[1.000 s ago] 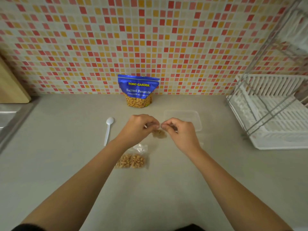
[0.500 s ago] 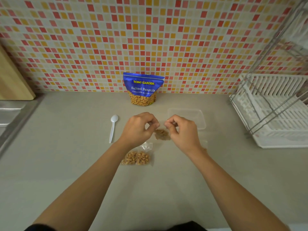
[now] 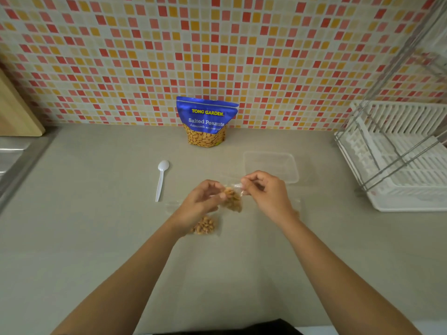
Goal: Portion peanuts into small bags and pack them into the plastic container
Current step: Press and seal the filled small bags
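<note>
A small clear bag of peanuts (image 3: 232,199) hangs between my hands above the counter. My right hand (image 3: 267,194) pinches its top edge. My left hand (image 3: 201,204) has its fingertips at the bag's left side, fingers curled against it. A second filled small bag (image 3: 203,226) lies flat on the counter, partly under my left wrist. The blue Salted Peanuts pouch (image 3: 206,122) stands upright against the tiled wall. An empty clear plastic container (image 3: 271,166) sits behind my right hand.
A white plastic spoon (image 3: 161,178) lies left of my hands. A white dish rack (image 3: 399,155) with a metal frame fills the right side. A wooden board (image 3: 17,112) and a steel sink edge (image 3: 12,160) are at far left.
My hands have drawn slightly apart at the bag's top, and the bag now hangs tilted and more exposed between them. The view has shifted a little.
</note>
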{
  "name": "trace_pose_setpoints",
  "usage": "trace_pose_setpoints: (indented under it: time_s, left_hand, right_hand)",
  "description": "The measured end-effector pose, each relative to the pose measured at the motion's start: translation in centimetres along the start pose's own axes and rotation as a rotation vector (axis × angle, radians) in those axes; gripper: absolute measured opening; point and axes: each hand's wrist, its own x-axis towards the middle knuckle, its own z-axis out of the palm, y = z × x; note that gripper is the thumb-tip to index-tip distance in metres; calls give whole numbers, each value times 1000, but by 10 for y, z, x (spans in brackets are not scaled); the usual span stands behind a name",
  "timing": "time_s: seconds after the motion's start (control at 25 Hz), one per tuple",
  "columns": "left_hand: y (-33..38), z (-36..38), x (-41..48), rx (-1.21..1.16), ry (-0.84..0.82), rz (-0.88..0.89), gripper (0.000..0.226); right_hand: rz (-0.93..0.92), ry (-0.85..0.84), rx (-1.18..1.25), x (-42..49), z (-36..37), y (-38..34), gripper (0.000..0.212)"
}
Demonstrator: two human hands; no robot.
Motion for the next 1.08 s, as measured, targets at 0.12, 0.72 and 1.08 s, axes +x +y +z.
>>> trace_pose_setpoints:
  time_s: [0.12,0.72,1.08]
  left_hand:
    - [-32,14,-4,98,151,-105,23]
    - [-67,65,15,958,493,5,31]
    - [-62,156,99,944,84,163,38]
  right_hand:
    - [122,7,-8,0,7,29,11]
    - [7,-44,-428,0,14,91,32]
    - [171,187,-586,-1,-106,165,26]
